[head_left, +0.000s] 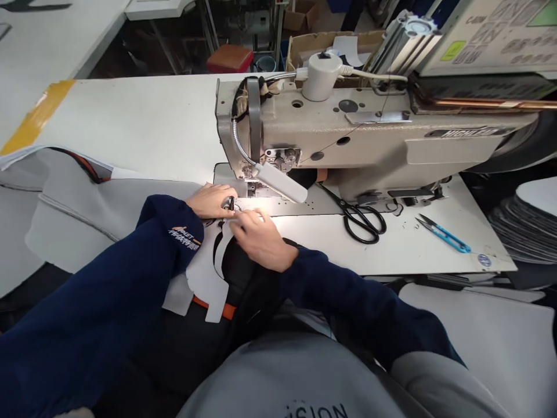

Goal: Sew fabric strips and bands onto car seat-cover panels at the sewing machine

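My left hand [212,200] lies on grey fabric [108,206] just left of the needle area of the sewing machine [348,139], fingers curled over a small metal part. My right hand [260,238] presses on black and white fabric pieces [217,261] in front of the presser foot, fingers bent and pinching the edge. The machine's lamp [281,183] lights the spot where both hands meet. An orange strip [226,310] shows at the lower edge of the pieces.
Black scissors [363,220] and blue thread snips [444,235] lie on the white table [152,122] right of the needle. A cardboard box [322,43] stands behind the machine. Stacked cut pieces [526,226] sit at the far right. Yellow tape [39,113] marks the table's left edge.
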`<state>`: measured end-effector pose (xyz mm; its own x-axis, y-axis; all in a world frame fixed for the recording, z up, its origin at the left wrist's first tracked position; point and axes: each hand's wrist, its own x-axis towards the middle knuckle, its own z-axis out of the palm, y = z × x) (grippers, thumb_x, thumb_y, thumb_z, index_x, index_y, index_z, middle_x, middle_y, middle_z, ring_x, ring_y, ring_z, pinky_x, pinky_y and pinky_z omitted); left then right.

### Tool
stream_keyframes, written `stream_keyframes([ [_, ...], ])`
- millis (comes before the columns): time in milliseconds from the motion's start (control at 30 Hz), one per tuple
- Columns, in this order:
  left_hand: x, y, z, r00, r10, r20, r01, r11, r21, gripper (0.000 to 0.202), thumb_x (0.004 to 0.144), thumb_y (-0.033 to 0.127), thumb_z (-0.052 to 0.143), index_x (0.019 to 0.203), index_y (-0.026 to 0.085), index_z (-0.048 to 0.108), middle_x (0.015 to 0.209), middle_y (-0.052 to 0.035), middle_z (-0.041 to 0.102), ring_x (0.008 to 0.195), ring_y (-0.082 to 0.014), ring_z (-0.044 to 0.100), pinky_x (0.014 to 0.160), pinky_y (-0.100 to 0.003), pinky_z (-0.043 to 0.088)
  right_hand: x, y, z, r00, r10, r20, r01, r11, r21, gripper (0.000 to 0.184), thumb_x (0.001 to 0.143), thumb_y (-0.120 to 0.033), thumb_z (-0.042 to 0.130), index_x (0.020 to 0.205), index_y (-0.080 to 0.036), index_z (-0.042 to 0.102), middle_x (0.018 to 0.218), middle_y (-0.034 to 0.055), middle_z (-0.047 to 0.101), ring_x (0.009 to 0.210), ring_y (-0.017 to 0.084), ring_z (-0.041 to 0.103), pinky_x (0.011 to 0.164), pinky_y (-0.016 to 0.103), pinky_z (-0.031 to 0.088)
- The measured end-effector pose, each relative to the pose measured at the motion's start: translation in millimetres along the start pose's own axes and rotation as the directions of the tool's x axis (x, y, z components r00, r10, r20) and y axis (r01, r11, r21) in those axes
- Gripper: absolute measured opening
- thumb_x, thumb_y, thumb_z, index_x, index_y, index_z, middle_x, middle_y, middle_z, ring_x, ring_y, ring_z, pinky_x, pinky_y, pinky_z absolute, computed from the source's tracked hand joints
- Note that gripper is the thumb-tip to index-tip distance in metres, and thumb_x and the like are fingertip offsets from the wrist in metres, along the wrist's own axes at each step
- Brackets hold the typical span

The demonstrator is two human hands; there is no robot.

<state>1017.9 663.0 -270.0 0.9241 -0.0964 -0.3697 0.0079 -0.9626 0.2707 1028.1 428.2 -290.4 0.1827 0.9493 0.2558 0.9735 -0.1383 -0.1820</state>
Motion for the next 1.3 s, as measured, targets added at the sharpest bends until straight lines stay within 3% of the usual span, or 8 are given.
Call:
stream_keyframes([
  [133,-9.1,-3.2,-17.0,0.982,0.080,0.174,-0.040,0.974,-0.224,0.047,0.083,0.057,0.042,0.112,0.026,0.062,0.130,-0.0049,0.059,0.126,-0.0278,0.049,0.114,-0.044,0.027,22.7,-16.1,26.7,0.983,-0.182,0.010,0.182,0.983,0.025,0.037,0.101,-0.009,0.031,0.100,-0.008,0.068,0.094,0.0152,0.063,0.090,0.025,0.052,0.078,0.041,0.043],
  [300,-18.0,18.0,-11.0,0.997,-0.065,0.036,0.069,0.990,-0.125,0.045,0.083,0.060,0.042,0.102,0.024,0.062,0.125,-0.0063,0.059,0.121,-0.0272,0.051,0.120,-0.055,0.008,12.2,-17.3,46.0,0.984,-0.159,-0.085,0.166,0.982,0.089,0.034,0.101,-0.011,0.036,0.114,-0.006,0.066,0.110,0.0179,0.064,0.094,0.024,0.051,0.077,0.040,0.042],
  [500,-26.5,21.6,-4.8,1.000,-0.005,0.019,0.006,0.999,-0.052,0.042,0.078,0.051,0.052,0.109,0.023,0.061,0.130,-0.0085,0.058,0.120,-0.0281,0.054,0.120,-0.058,0.012,2.5,-13.9,45.8,0.956,-0.249,-0.155,0.268,0.956,0.118,0.032,0.102,-0.012,0.037,0.115,-0.009,0.066,0.113,0.0147,0.066,0.095,0.024,0.052,0.078,0.039,0.042],
  [633,-31.9,21.2,5.6,0.994,0.054,-0.097,-0.046,0.996,0.079,0.039,0.084,0.038,0.046,0.115,0.021,0.062,0.131,-0.0107,0.061,0.120,-0.0270,0.057,0.122,-0.057,0.010,0.8,-15.4,50.9,0.960,-0.238,-0.145,0.263,0.947,0.187,0.030,0.102,-0.011,0.039,0.118,-0.009,0.064,0.114,0.0168,0.065,0.098,0.023,0.055,0.080,0.038,0.046],
  [833,-26.6,16.0,20.2,0.964,0.145,-0.224,-0.095,0.971,0.220,0.047,0.092,0.034,0.034,0.124,0.014,0.062,0.122,-0.0137,0.067,0.111,-0.0283,0.061,0.121,-0.053,0.019,1.7,-16.2,55.1,0.967,-0.218,-0.134,0.233,0.967,0.104,0.036,0.101,-0.011,0.035,0.119,-0.004,0.065,0.123,0.0200,0.066,0.105,0.025,0.060,0.090,0.040,0.051],
  [1000,-15.4,11.2,13.8,0.973,0.158,-0.170,-0.100,0.947,0.305,0.048,0.095,0.035,0.032,0.117,0.012,0.067,0.093,-0.0139,0.068,0.093,-0.0290,0.063,0.096,-0.047,0.042,5.2,-16.0,56.9,0.978,-0.178,-0.112,0.194,0.970,0.146,0.036,0.099,-0.013,0.039,0.123,0.000,0.063,0.129,0.0246,0.062,0.116,0.028,0.058,0.099,0.043,0.050],
  [1167,-5.8,15.3,6.9,0.987,0.136,-0.083,-0.092,0.911,0.403,0.038,0.093,0.036,0.038,0.101,0.015,0.069,0.086,-0.0131,0.068,0.089,-0.0296,0.064,0.088,-0.046,0.040,6.3,-14.9,52.8,0.983,-0.170,-0.075,0.183,0.958,0.219,0.038,0.097,-0.011,0.044,0.128,0.003,0.058,0.129,0.0274,0.061,0.122,0.030,0.056,0.103,0.044,0.047],
  [1300,-2.1,19.4,8.9,0.986,0.145,-0.088,-0.087,0.880,0.468,0.040,0.096,0.036,0.036,0.091,0.013,0.068,0.082,-0.0160,0.067,0.085,-0.0312,0.064,0.088,-0.048,0.038,7.5,-13.3,45.1,0.980,-0.191,-0.060,0.199,0.963,0.182,0.040,0.097,-0.013,0.041,0.131,0.002,0.056,0.131,0.0272,0.060,0.123,0.031,0.056,0.108,0.049,0.041],
])
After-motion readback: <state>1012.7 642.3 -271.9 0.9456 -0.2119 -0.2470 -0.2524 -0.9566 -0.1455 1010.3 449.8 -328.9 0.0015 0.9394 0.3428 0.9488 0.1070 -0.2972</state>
